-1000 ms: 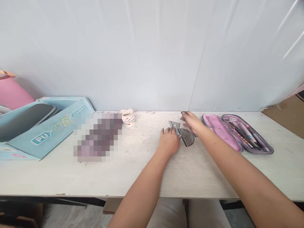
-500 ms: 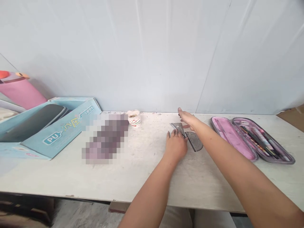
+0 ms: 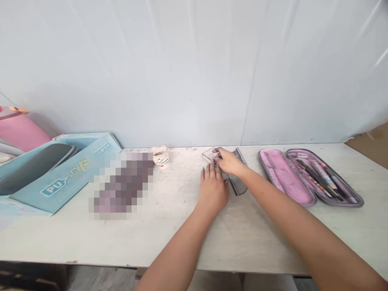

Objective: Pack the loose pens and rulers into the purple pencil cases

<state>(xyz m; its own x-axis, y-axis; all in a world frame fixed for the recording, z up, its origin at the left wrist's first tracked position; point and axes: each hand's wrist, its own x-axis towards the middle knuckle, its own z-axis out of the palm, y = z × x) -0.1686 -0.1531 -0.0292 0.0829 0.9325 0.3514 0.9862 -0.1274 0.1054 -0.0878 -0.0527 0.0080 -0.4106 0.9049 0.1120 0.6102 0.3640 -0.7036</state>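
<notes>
My left hand [image 3: 212, 190] lies flat on the white table [image 3: 169, 238], its fingertips at the lower edge of a clear plastic set square [image 3: 208, 154]. My right hand [image 3: 230, 162] rests over that set square, fingers closed together on its right part. Just right of both hands, a dark translucent plastic drawing tool [image 3: 238, 184] lies on the table, partly hidden under my right hand. I cannot tell whether it is a ruler or the protractor.
An open pink-lined pencil case [image 3: 306, 178] holding several pens lies to the right. A small paper cup [image 3: 159, 157] stands by the wall. Left of it are a pixelated blurred object [image 3: 123, 186] and a light blue box [image 3: 60, 173].
The clear set square has shifted left under my right hand. My right hand has come down from the far edge onto it. The half-round protractor no longer shows plainly. The view has tilted slightly.
</notes>
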